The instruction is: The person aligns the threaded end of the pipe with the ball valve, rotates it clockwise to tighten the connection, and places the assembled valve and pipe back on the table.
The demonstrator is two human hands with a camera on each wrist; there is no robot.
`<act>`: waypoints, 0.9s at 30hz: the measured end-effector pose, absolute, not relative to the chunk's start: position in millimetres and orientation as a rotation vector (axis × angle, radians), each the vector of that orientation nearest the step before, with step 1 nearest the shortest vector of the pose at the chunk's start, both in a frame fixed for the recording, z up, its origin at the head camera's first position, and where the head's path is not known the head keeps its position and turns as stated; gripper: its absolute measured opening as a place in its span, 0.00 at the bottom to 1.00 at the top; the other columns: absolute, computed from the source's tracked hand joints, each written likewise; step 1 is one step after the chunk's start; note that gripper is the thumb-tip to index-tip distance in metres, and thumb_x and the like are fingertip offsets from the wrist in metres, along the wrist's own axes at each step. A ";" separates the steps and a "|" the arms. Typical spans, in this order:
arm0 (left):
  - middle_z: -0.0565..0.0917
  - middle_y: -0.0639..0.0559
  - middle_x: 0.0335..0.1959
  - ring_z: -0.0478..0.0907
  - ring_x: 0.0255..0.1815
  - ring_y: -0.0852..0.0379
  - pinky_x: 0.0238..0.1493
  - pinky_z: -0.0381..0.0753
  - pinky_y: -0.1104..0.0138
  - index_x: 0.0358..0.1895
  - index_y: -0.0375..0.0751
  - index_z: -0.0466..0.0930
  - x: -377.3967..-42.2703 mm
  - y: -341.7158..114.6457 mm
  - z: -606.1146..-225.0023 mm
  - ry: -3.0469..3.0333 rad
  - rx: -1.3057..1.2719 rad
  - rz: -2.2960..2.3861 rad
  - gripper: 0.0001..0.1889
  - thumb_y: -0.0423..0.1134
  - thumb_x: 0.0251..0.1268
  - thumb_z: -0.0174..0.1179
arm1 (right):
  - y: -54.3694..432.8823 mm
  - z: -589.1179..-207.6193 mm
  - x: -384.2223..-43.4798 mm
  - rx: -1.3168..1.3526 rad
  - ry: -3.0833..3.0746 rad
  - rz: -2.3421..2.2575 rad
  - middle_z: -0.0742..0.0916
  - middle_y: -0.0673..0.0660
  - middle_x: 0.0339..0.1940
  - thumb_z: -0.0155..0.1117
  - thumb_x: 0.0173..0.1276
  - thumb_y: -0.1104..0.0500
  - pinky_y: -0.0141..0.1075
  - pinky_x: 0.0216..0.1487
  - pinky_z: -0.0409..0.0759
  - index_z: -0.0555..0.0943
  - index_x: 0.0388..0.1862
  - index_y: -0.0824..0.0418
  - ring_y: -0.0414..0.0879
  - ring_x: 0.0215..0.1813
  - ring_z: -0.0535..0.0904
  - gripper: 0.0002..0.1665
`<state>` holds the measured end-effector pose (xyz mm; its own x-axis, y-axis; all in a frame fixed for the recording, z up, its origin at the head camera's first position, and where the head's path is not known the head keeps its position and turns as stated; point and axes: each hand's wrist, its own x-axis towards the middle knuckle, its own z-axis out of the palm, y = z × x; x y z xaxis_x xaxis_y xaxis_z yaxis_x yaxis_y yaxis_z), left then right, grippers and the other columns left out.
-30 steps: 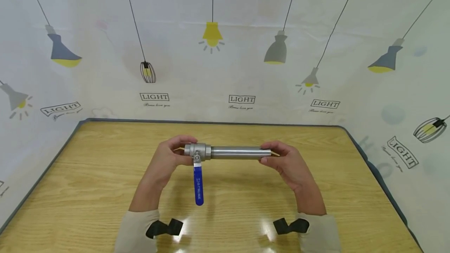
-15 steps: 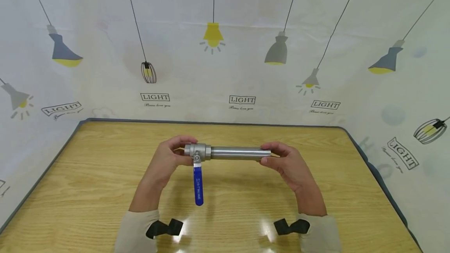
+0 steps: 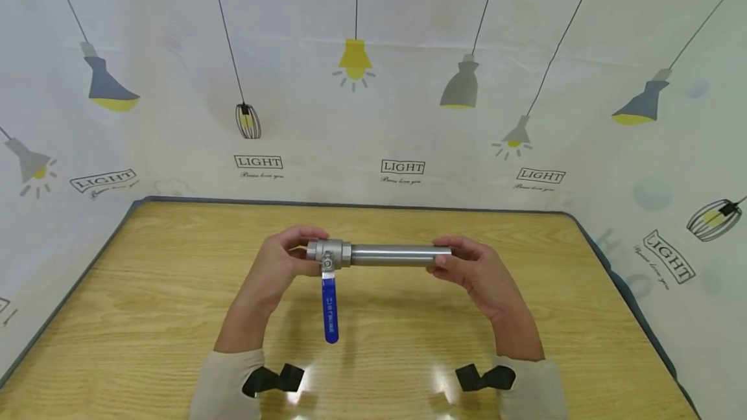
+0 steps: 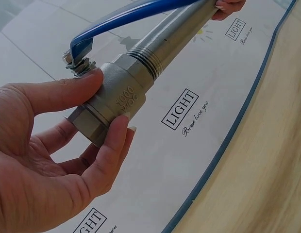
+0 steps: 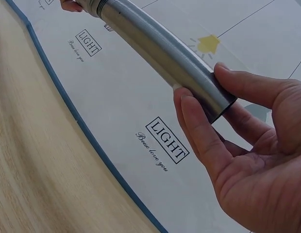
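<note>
A steel ball valve (image 3: 330, 253) with a blue lever handle (image 3: 330, 310) is joined to a straight metal pipe (image 3: 393, 255), held level above the table. My left hand (image 3: 277, 268) grips the valve body at its outer end, thumb and fingers on opposite sides. In the left wrist view, several threads (image 4: 148, 62) show where the pipe enters the valve (image 4: 116, 87). At the pipe's free end, my right hand (image 3: 478, 274) pinches it between thumb and fingers. The right wrist view shows this end of the pipe (image 5: 160, 48) with the thumb along its side.
Below the hands lies a wood-grain table (image 3: 397, 342) with a dark blue edge strip (image 3: 362, 204). A pale wall covering (image 3: 303, 102) printed with lamps rises behind it and on both sides. Black straps (image 3: 271, 379) sit on the sleeves.
My right thumb has shifted up from the pipe's lower edge onto its near face. My left hand keeps its grip on the valve, and the handle still points towards me.
</note>
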<state>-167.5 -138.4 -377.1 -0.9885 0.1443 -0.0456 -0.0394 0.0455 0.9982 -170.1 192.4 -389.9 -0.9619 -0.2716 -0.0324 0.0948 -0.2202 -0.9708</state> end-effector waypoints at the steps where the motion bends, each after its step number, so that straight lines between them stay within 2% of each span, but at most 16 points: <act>1: 0.76 0.42 0.52 0.76 0.45 0.46 0.45 0.80 0.59 0.52 0.34 0.79 -167.4 -138.4 -377.1 2.173 0.108 2.078 0.24 0.19 0.47 0.65 | 192.2 -389.8 -170.1 -0.214 1.802 -2.273 0.82 0.56 0.45 0.63 0.65 0.69 0.38 0.47 0.83 0.83 0.50 0.63 0.47 0.40 0.86 0.14; 7: 0.77 0.41 0.52 0.77 0.45 0.47 0.45 0.79 0.60 0.52 0.35 0.79 -166.9 -138.3 -375.9 2.184 0.103 2.063 0.24 0.19 0.47 0.65 | 191.9 -389.0 -169.3 -0.259 1.908 -2.203 0.81 0.54 0.50 0.68 0.60 0.70 0.38 0.49 0.82 0.83 0.51 0.60 0.46 0.43 0.86 0.19; 10: 0.77 0.41 0.52 0.77 0.46 0.46 0.46 0.78 0.59 0.52 0.35 0.79 -167.0 -137.9 -375.5 2.184 0.100 2.061 0.24 0.19 0.48 0.64 | 192.1 -389.4 -169.0 -0.287 1.935 -2.187 0.82 0.53 0.49 0.68 0.58 0.72 0.37 0.48 0.82 0.84 0.49 0.57 0.45 0.42 0.86 0.20; 17: 0.77 0.41 0.52 0.77 0.46 0.46 0.47 0.78 0.59 0.54 0.33 0.78 -167.6 -137.2 -374.9 2.188 0.100 2.052 0.25 0.20 0.48 0.64 | 192.4 -387.5 -169.0 -0.244 1.829 -2.264 0.83 0.53 0.45 0.64 0.61 0.75 0.36 0.46 0.83 0.86 0.43 0.52 0.46 0.40 0.86 0.20; 27: 0.77 0.40 0.52 0.77 0.46 0.46 0.46 0.78 0.59 0.52 0.36 0.79 -167.7 -137.3 -376.1 2.191 0.105 2.047 0.24 0.20 0.48 0.65 | 193.2 -386.2 -168.5 -0.230 1.768 -2.297 0.83 0.54 0.42 0.62 0.64 0.72 0.37 0.45 0.84 0.86 0.43 0.54 0.47 0.38 0.87 0.16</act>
